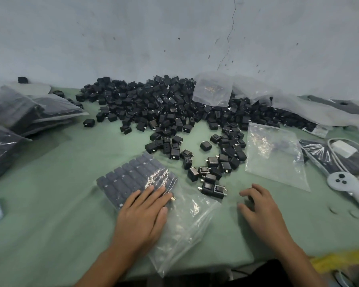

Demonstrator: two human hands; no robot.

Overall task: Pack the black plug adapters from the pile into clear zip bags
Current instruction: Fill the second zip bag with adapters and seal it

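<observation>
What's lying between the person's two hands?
In the head view, between the left hand and right hand lie the empty end of the zip bag and bare green cloth.

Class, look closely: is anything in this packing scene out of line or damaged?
Beside the neat rows in the zip bag, one adapter by the left hand sits askew, prongs showing. A crack runs down the wall.

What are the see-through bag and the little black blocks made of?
The clear zip bag under the left hand looks like thin glossy plastic film: it crinkles and glints. The small black cube-shaped plug adapters seem hard matte plastic, with small metal-looking prongs sticking out.
</observation>
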